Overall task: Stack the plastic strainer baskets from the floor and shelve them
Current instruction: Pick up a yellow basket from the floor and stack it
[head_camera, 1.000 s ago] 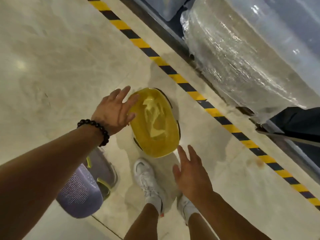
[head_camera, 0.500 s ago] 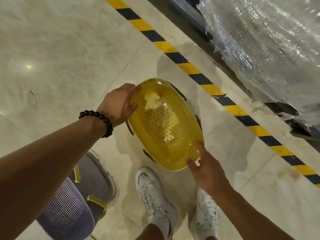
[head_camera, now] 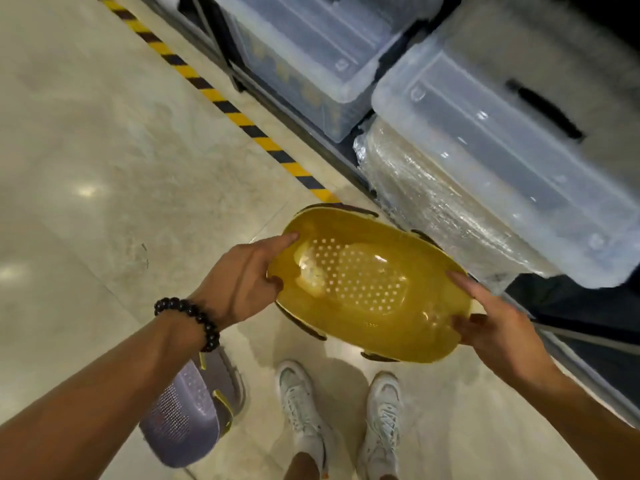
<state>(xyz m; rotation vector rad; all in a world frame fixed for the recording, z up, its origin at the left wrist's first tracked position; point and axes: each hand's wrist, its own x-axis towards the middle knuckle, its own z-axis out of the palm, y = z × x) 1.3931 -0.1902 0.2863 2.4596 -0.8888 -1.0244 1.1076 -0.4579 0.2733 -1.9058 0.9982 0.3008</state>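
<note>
The shelf (head_camera: pixel 346 143) lies ahead and right, past the striped floor edge. The yellow strainer basket (head_camera: pixel 367 292) hangs upside down above the floor, long axis spanning both hands. The purple strainer basket (head_camera: pixel 183 410) sits below the left arm. The left hand (head_camera: pixel 242 282) and right hand (head_camera: pixel 491 327) each clamp an end rim.

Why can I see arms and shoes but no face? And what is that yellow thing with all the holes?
The camera sits on the person's head and looks down, so you see what they see: their own arms and white shoes. No robot here, just two bare hands. The left hand, with a bead bracelet on its wrist, and the right hand each keep a grip on one end of the yellow strainer basket, turned bottom up so the drain holes show. A purple strainer basket sits on the floor by the left foot. Clear storage bins sit on the right.
</note>
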